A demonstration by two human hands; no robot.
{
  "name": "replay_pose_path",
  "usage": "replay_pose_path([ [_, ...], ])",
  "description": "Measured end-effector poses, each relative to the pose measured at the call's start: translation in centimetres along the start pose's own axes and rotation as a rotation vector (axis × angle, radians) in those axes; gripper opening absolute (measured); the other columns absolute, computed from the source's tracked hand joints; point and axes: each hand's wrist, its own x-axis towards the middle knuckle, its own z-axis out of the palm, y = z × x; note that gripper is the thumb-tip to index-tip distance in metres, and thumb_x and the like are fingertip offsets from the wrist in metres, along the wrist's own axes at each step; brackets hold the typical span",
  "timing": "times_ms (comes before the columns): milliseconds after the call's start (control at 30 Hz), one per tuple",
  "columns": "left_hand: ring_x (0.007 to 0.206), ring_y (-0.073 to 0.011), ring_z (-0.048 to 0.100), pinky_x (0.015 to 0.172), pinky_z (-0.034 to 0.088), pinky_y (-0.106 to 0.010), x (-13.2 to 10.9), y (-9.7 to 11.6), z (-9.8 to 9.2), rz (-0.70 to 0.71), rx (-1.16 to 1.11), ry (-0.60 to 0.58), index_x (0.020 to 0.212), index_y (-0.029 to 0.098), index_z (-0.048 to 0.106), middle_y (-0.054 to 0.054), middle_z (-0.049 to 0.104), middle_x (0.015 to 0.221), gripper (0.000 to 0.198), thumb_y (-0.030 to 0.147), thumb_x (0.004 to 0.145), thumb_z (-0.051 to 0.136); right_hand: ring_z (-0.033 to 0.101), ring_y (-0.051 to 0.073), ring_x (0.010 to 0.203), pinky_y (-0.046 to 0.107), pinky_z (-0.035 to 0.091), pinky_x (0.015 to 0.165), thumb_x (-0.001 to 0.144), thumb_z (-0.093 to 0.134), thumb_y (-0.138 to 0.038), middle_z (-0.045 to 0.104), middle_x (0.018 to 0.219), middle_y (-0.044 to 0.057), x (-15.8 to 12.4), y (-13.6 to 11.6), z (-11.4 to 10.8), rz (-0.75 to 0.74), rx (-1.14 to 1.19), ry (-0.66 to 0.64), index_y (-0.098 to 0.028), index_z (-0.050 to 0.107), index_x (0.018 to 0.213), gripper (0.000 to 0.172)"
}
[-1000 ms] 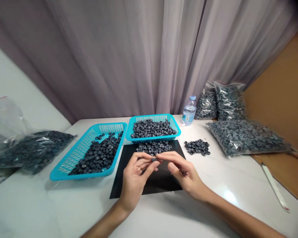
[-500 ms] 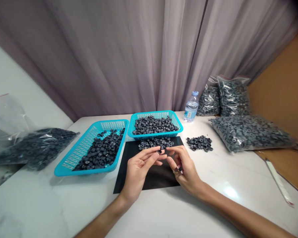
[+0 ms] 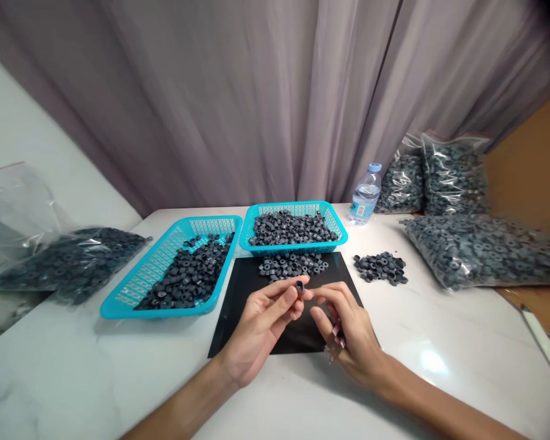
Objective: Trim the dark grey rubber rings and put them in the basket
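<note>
My left hand point(image 3: 260, 324) pinches a small dark grey ring point(image 3: 299, 286) between thumb and fingertips, over the black mat point(image 3: 238, 318). My right hand point(image 3: 346, 330) is just to its right, fingers curled, and its fingertips nearly touch the ring. I cannot tell if the right hand holds anything. A small heap of grey rings point(image 3: 292, 266) lies at the mat's far edge. A second loose heap of rings point(image 3: 379, 267) sits on the white table to the right.
Two turquoise baskets point(image 3: 132, 293) point(image 3: 337, 227) hold several grey rings. Clear bags full of rings lie at the left point(image 3: 68, 263) and right point(image 3: 481, 250), and two more point(image 3: 453, 177) lean on the curtain. A water bottle point(image 3: 365, 198) stands behind the right basket.
The view has shifted, so everything sits further right in the picture. My hands stay together on the ring; my right hand has dropped slightly and curled more.
</note>
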Motion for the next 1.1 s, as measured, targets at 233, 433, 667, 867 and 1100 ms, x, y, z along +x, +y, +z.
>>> replay_pose_path([
  [233, 0.067, -0.0034, 0.060, 0.069, 0.052, -0.011, 0.0, -0.3, 0.2, -0.017, -0.066, -0.052, 0.100, 0.016, 0.080, -0.002, 0.073, 0.082, 0.027, 0.025, 0.076, 0.089, 0.052, 0.010, 0.057, 0.023, 0.046, 0.051, 0.102, 0.050, -0.017, 0.058, 0.098, 0.004, 0.0, -0.9, -0.3, -0.064, 0.012, 0.013, -0.026, 0.054, 0.122, 0.023],
  [433, 0.066, -0.0042, 0.063, 0.068, 0.053, -0.012, 0.1, -0.2, 0.4, -0.008, -0.100, -0.073, 0.091, 0.016, 0.078, -0.003, 0.075, 0.082, 0.020, 0.023, 0.076, 0.089, 0.053, 0.010, 0.059, 0.022, 0.046, 0.050, 0.102, 0.051, -0.016, 0.059, 0.095, 0.003, 0.0, -0.2, -0.2, -0.104, -0.012, 0.057, -0.024, 0.055, 0.123, 0.023],
  [667, 0.074, -0.0054, 0.067, 0.074, 0.055, -0.012, 0.2, -0.8, -0.2, -0.050, -0.059, -0.052, 0.098, 0.014, 0.080, -0.007, 0.078, 0.088, 0.021, 0.026, 0.081, 0.085, 0.052, 0.010, 0.057, 0.022, 0.045, 0.053, 0.103, 0.052, -0.016, 0.056, 0.082, -0.002, -0.3, 0.1, -0.4, -0.087, -0.016, 0.084, -0.024, 0.056, 0.121, 0.020],
  [867, 0.070, -0.0040, 0.065, 0.070, 0.054, -0.010, 0.4, -0.5, -0.3, -0.066, -0.087, -0.062, 0.098, 0.014, 0.081, -0.007, 0.078, 0.088, 0.025, 0.027, 0.077, 0.088, 0.051, 0.010, 0.050, 0.022, 0.042, 0.049, 0.106, 0.043, -0.021, 0.053, 0.072, -0.005, 0.2, 1.9, -0.4, -0.020, -0.057, 0.079, -0.025, 0.056, 0.115, 0.017],
  [1100, 0.069, -0.0034, 0.063, 0.068, 0.052, -0.009, 0.7, -0.4, -0.7, -0.076, -0.083, -0.021, 0.099, 0.014, 0.081, -0.007, 0.076, 0.088, 0.027, 0.027, 0.076, 0.089, 0.068, 0.022, 0.087, 0.029, 0.052, 0.064, 0.105, 0.036, -0.018, 0.067, 0.102, 0.007, 2.5, 5.6, -1.5, 0.099, -0.458, -0.134, -0.023, 0.059, 0.107, 0.024],
])
